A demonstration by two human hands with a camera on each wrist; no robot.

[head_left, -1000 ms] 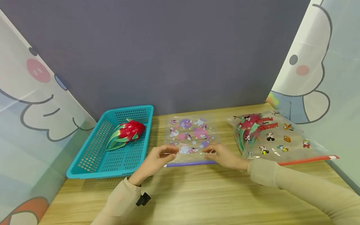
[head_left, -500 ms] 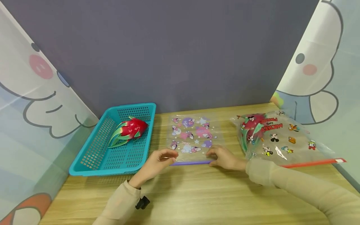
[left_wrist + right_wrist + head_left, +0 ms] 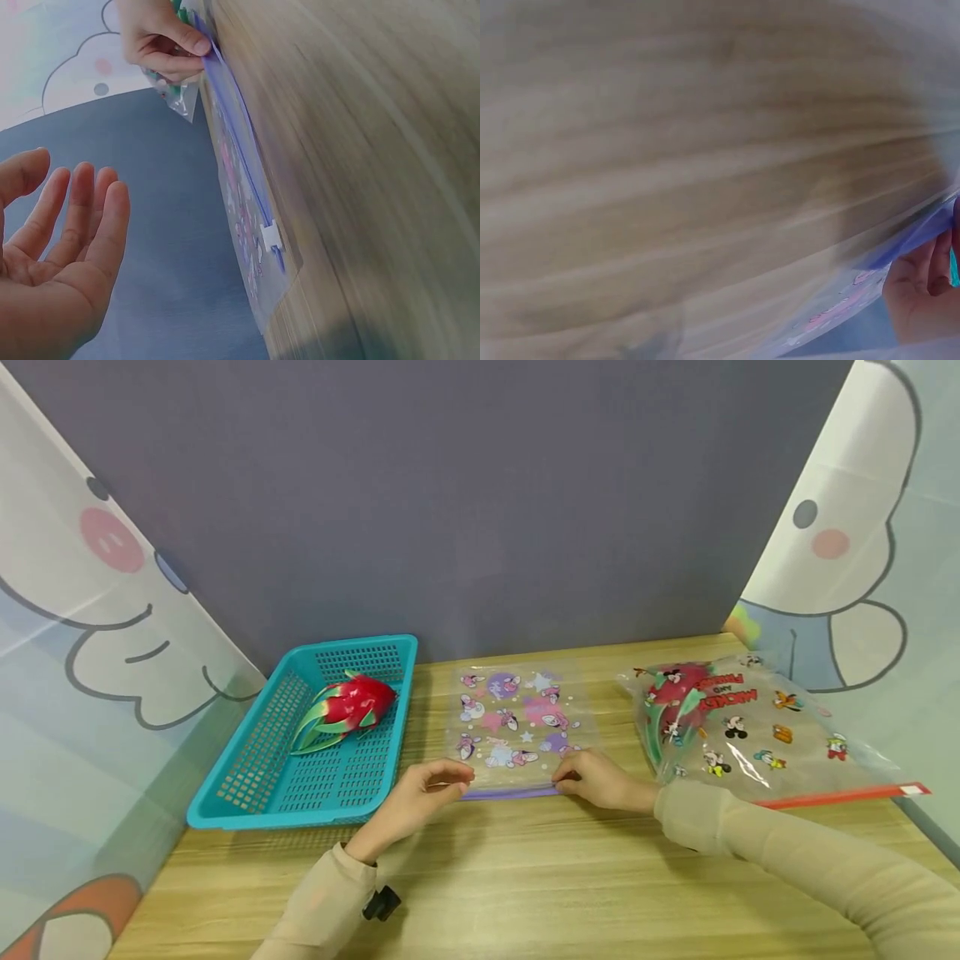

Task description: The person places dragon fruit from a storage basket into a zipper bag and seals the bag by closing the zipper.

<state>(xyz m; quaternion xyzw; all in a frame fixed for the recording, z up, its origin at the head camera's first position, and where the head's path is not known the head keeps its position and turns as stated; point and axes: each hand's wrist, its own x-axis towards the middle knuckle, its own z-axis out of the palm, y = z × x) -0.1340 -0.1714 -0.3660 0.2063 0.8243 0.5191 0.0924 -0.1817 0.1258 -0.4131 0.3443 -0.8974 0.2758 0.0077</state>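
On the pale wood-grain surface point(image 3: 525, 877) I see a teal slotted plastic basket point(image 3: 255, 777) holding a red dragon fruit point(image 3: 348, 703), and to the right a clear cartoon-printed zip bag with a red strip point(image 3: 757, 727). Between them lies the flat clear zip bag with pink prints and a purple zipper strip point(image 3: 517, 718). My right hand point(image 3: 600, 781) has its grip pinched on that strip's right end, while my left hand point(image 3: 420, 793) hovers beside the left end, fingers point(image 3: 82, 217) spread and holding nothing.
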